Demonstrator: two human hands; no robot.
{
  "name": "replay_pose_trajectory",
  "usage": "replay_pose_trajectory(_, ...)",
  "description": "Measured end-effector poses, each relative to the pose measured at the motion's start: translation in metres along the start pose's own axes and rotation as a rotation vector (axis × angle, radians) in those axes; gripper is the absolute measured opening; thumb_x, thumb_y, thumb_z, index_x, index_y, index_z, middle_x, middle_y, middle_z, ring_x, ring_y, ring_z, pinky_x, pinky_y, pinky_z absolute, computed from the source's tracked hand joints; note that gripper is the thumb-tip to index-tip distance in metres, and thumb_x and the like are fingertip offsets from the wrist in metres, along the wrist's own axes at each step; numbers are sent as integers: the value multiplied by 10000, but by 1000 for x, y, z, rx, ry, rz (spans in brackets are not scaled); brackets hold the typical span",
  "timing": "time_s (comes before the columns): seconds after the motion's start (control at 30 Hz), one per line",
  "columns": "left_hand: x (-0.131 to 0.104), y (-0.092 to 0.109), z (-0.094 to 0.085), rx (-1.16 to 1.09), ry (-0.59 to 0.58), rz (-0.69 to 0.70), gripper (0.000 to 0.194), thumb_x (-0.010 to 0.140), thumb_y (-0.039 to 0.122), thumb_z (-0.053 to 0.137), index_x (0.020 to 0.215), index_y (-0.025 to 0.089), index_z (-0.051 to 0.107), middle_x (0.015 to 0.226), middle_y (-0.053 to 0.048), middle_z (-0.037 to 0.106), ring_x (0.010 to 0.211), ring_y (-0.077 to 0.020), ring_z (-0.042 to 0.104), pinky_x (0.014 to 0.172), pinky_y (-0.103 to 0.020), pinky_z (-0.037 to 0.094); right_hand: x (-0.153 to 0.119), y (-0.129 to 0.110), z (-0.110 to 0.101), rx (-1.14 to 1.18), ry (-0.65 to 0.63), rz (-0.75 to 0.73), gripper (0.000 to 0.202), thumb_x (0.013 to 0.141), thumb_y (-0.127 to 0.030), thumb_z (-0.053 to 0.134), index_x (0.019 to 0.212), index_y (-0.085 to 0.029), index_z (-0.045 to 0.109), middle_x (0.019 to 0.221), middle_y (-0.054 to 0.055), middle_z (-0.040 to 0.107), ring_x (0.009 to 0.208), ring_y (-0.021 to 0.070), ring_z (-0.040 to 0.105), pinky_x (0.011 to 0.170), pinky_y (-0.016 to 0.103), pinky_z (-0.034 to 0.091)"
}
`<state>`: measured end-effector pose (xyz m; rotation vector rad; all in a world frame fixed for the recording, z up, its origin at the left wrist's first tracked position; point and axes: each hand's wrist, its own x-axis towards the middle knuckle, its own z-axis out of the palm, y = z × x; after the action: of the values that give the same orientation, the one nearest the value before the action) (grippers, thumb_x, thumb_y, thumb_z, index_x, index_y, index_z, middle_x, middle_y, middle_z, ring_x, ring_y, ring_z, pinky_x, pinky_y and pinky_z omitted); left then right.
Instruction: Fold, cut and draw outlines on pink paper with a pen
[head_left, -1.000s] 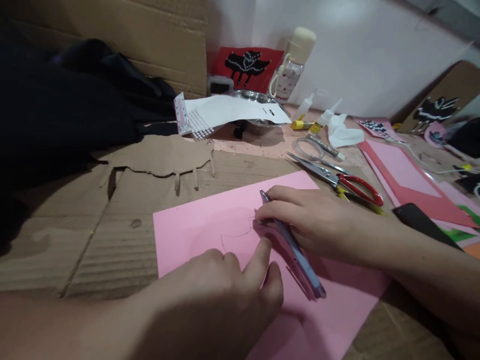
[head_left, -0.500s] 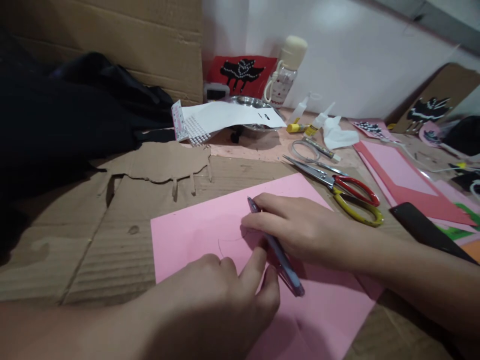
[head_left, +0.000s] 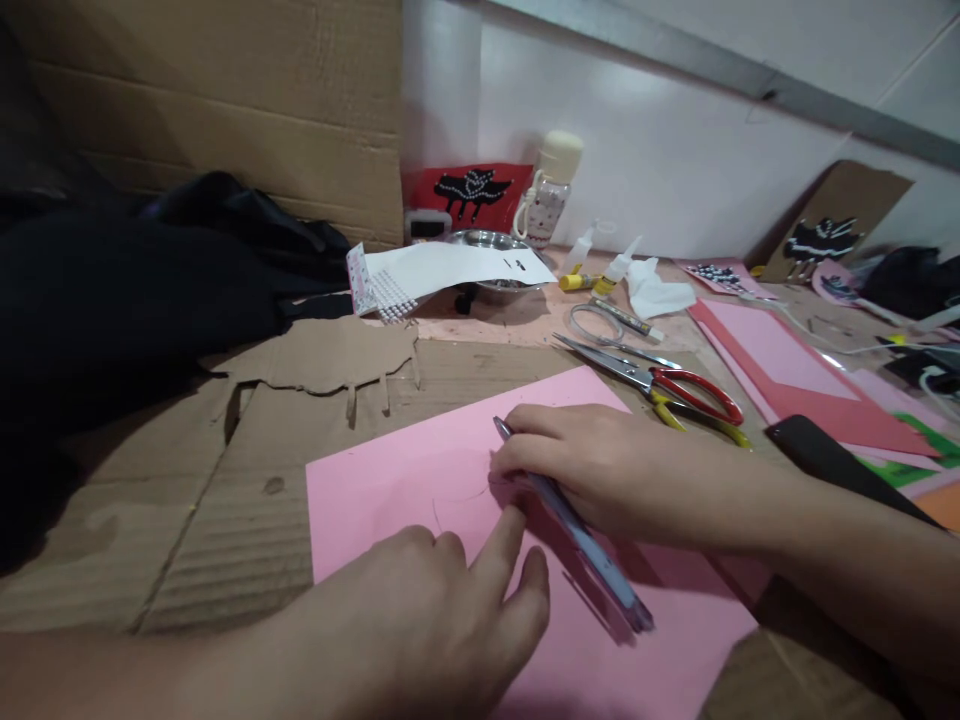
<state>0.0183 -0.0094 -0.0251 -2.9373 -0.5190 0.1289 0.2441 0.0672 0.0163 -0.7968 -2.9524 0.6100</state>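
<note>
A pink sheet of paper [head_left: 375, 490] lies on brown cardboard, bearing a thin curved pencil-like line. My right hand [head_left: 585, 460] is closed around a slim pen [head_left: 596, 560], which slants across the sheet with its light barrel toward me. Where the pen's writing tip is, I cannot tell. My left hand [head_left: 442, 600] lies on the near part of the sheet, holding nothing, with thumb and index finger apart; its index fingertip is close to the pen and my right fingers.
Scissors [head_left: 660, 385] with red and yellow handles lie beyond my right hand, near a black object [head_left: 847, 470]. Cut cardboard [head_left: 322, 355] is at the left by dark cloth [head_left: 135, 290]. Glue bottles [head_left: 616, 268], a metal plate [head_left: 487, 238] and a drinking bottle [head_left: 551, 190] stand behind.
The camera view has tilted upward, so the background sits lower. The pen's near end has swung down and right in my right hand. My left hand stays on the sheet.
</note>
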Motion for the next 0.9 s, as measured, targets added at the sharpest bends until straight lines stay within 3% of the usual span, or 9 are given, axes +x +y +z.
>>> replay_pose_trajectory(0.1, 2, 0, 5, 48, 55, 0, 435, 961, 172, 614, 1394, 137, 634, 1292, -191, 782, 485, -192, 691, 342, -329, 463, 1, -5, -3, -13, -12, 0, 195, 1010, -46, 590, 1068, -180, 719, 1025, 39, 667, 778, 144, 603, 704, 253, 451)
replay_pose_trajectory(0.23, 3, 1, 9, 70, 89, -6, 361, 978, 155, 601, 1333, 152, 668, 1264, -171, 790, 541, -207, 735, 350, -319, 498, 3, -3, 2, -59, 33, -40, 168, 1046, -96, 572, 1102, -171, 711, 1054, 64, 672, 786, 162, 596, 681, 268, 439)
replay_pose_trajectory(0.43, 0, -3, 4, 40, 31, 20, 467, 1004, 162, 552, 1466, 114, 600, 1289, -194, 791, 530, -233, 744, 339, -358, 530, 1, 4, 2, 56, -10, 16, 219, 1008, -62, 584, 1112, -207, 712, 1057, 25, 652, 828, 150, 626, 760, 265, 473)
replay_pose_trajectory(0.53, 1, -2, 3, 55, 62, 11, 439, 1004, 163, 550, 1435, 127, 626, 1260, -189, 801, 473, -224, 711, 323, -356, 514, 1, 9, 10, 90, 73, 3, 217, 1017, -69, 557, 1086, -205, 712, 1051, 31, 648, 828, 149, 603, 749, 258, 465)
replay_pose_trajectory(0.63, 1, -1, 3, 36, 95, -9, 397, 990, 161, 571, 1376, 122, 660, 1235, -186, 804, 514, -225, 731, 358, -343, 524, 2, 6, 16, 107, 53, 33, 211, 1041, -100, 542, 1077, -209, 718, 1041, 31, 649, 823, 155, 595, 726, 259, 450)
replay_pose_trajectory(0.77, 1, -2, 0, -12, 87, -48, 360, 981, 131, 563, 1322, 131, 680, 1139, -145, 814, 489, -205, 702, 396, -325, 511, 1, -4, 11, 72, 18, 63, 187, 1061, -143, 553, 1075, -214, 725, 1020, 33, 655, 783, 157, 586, 685, 267, 427)
replay_pose_trajectory(0.9, 0, -4, -2, -1, 51, -24, 413, 978, 116, 545, 1376, 121, 658, 1255, -214, 796, 462, -215, 692, 371, -340, 507, 3, 6, 1, 71, 106, 61, 136, 1033, -167, 618, 1078, -214, 737, 1010, 33, 690, 808, 160, 627, 720, 271, 462)
